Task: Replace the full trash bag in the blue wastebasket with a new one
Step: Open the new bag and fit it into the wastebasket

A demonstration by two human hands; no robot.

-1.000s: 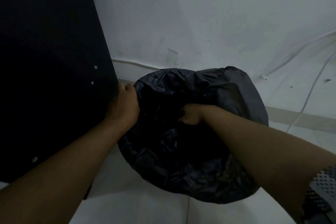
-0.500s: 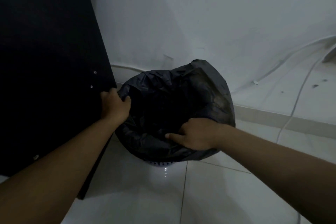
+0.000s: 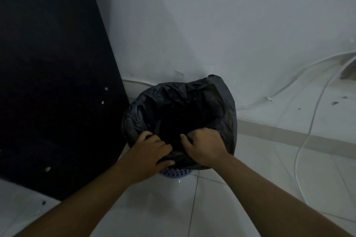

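Firstly, left of both grips: a dark panel (image 3: 48, 82), standing upright close beside the bin, so elbow room on that side is tight. Next, left hand (image 3: 152, 152): fingers curled over the near edge of the black trash bag (image 3: 192, 98), thumb underneath on the outside, pinching the plastic against the rim. Between and beyond the two grips: the bag's open mouth, too dark inside to say whether it is full or empty. Next, right hand (image 3: 204, 146): fingers hooked into the mouth just beside the left hand, gripping the same near edge. Directly below the grips: the blue wastebasket (image 3: 174, 173), only its perforated base showing under the hanging plastic, standing on the pale tiled floor (image 3: 192, 208). Well right of the grips: a white cable (image 3: 308, 136) trailing along the floor. Handling note, as judgement: the step looks like working the bag's edge at the rim; pull gently with both hands, since thin film tears and a light bin tips toward the puller.
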